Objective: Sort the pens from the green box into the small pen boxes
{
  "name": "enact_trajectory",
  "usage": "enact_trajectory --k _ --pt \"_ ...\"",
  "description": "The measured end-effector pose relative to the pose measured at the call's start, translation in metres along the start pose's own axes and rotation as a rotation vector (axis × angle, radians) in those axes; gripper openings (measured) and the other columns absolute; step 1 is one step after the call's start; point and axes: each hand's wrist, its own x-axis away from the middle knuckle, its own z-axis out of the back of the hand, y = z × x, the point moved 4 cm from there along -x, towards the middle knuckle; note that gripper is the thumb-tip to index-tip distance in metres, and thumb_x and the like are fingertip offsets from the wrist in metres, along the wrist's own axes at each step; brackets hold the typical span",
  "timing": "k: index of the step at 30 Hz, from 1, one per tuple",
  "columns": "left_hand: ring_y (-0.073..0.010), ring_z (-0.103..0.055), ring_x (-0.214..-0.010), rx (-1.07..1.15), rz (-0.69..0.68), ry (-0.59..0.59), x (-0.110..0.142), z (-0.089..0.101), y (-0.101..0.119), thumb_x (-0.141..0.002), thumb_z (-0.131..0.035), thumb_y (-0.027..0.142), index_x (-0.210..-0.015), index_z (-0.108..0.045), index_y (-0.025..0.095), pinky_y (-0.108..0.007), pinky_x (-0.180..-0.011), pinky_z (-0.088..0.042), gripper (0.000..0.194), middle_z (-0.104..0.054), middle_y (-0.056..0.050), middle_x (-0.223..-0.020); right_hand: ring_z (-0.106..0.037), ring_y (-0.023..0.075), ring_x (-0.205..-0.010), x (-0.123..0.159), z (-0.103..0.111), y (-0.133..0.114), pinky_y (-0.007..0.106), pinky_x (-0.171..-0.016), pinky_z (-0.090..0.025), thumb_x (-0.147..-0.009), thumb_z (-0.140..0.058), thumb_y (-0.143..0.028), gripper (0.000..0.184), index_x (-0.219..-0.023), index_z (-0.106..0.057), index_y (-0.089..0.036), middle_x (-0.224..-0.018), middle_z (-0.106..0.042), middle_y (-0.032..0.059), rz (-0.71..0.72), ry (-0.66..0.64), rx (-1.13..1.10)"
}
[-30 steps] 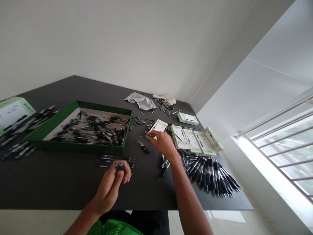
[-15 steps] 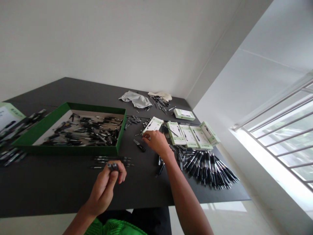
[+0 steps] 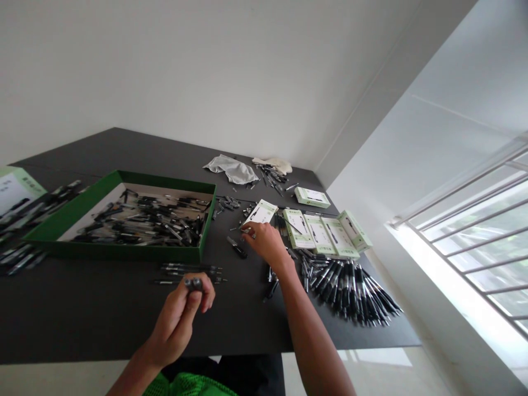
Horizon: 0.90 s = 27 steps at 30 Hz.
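Observation:
My left hand (image 3: 177,313) is closed around a couple of dark pen barrels (image 3: 193,284), their grey open-looking ends pointing up towards me. Just beyond it, several pens (image 3: 171,269) lie side by side on the dark table. My right hand (image 3: 266,245) is over the table with thumb and fingers pinched together. Something small and pale shows at its fingertips, too small to name. Close by are a white and green pen box (image 3: 262,211), small loose pen parts (image 3: 247,210) and a single black pen piece (image 3: 237,247).
A green tray (image 3: 124,252) full of pens stands on the left, with more pens (image 3: 25,258) beside it. Flat pen boxes (image 3: 322,234) and a fan of pens (image 3: 357,291) lie on the right. A grey cloth (image 3: 231,168) and a cream cloth (image 3: 276,165) lie at the back.
The view has shifted slightly. Both hands stay nearly where they were; the right fingers have curled a little more, and the barrels in my left hand have tilted slightly.

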Motion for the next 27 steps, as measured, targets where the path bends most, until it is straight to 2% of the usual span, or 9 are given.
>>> enact_trajectory --k 4,10,13,16,22,27 --pt "-0.0171 -0.052 -0.071 -0.01 -0.008 0.006 -0.0014 0.0007 0.0009 -0.111 -0.041 0.036 -0.103 -0.057 0.021 -0.032 -0.07 -0.045 0.024 -0.053 -0.002 -0.079 -0.076 0.0238 -0.101 -0.0001 0.0021 0.0004 0.029 -0.083 -0.051 -0.095 -0.068 -0.025 0.024 -0.117 -0.076 -0.03 -0.101 -0.082 0.0035 0.012 0.013 -0.031" --pt "-0.0176 -0.051 -0.07 -0.021 -0.012 0.025 -0.0027 0.0014 0.0021 -0.111 -0.042 0.039 -0.1 -0.059 0.021 -0.033 -0.07 -0.043 0.027 -0.053 -0.002 -0.077 -0.076 0.0212 -0.093 -0.0008 0.0078 0.001 0.028 -0.079 -0.047 -0.099 -0.063 -0.023 0.013 -0.105 -0.074 -0.028 -0.096 -0.081 0.0007 0.045 0.069 -0.128" --pt "-0.0176 -0.05 -0.071 -0.036 -0.029 0.035 -0.0033 0.0014 0.0033 -0.11 -0.044 0.041 -0.099 -0.06 0.021 -0.033 -0.071 -0.043 0.028 -0.053 -0.002 -0.077 -0.075 0.0205 -0.091 -0.0025 0.0082 0.0002 0.027 -0.078 -0.046 -0.101 -0.059 -0.024 0.014 -0.111 -0.069 -0.026 -0.093 -0.081 0.0001 0.037 0.114 -0.153" --pt "-0.0184 -0.05 -0.072 -0.043 -0.025 0.067 -0.0046 0.0022 0.004 -0.108 -0.047 0.043 -0.097 -0.061 0.02 -0.033 -0.072 -0.043 0.029 -0.053 -0.002 -0.077 -0.074 0.0202 -0.091 -0.0042 0.0066 -0.0012 0.027 -0.077 -0.046 -0.1 -0.06 -0.025 0.019 -0.119 -0.063 -0.026 -0.098 -0.081 0.0001 0.001 0.136 -0.136" --pt "-0.0174 -0.05 -0.071 -0.062 -0.036 0.029 -0.0061 0.0008 0.0081 -0.111 -0.042 0.039 -0.097 -0.059 0.021 -0.031 -0.07 -0.041 0.028 -0.051 -0.001 -0.078 -0.074 0.0205 -0.083 -0.0023 0.0031 -0.0077 0.026 -0.072 -0.044 -0.099 -0.064 -0.036 0.013 -0.107 -0.071 -0.028 -0.089 -0.079 0.0007 -0.019 0.108 -0.034" --pt "-0.0175 -0.05 -0.073 -0.043 -0.049 0.029 -0.0034 0.0021 0.007 -0.112 -0.039 0.036 -0.102 -0.057 0.023 -0.032 -0.072 -0.041 0.025 -0.051 -0.001 -0.079 -0.075 0.0217 -0.086 -0.0002 0.0011 -0.0086 0.027 -0.073 -0.044 -0.096 -0.068 -0.037 0.016 -0.108 -0.072 -0.026 -0.087 -0.079 0.0032 -0.065 0.07 0.005"
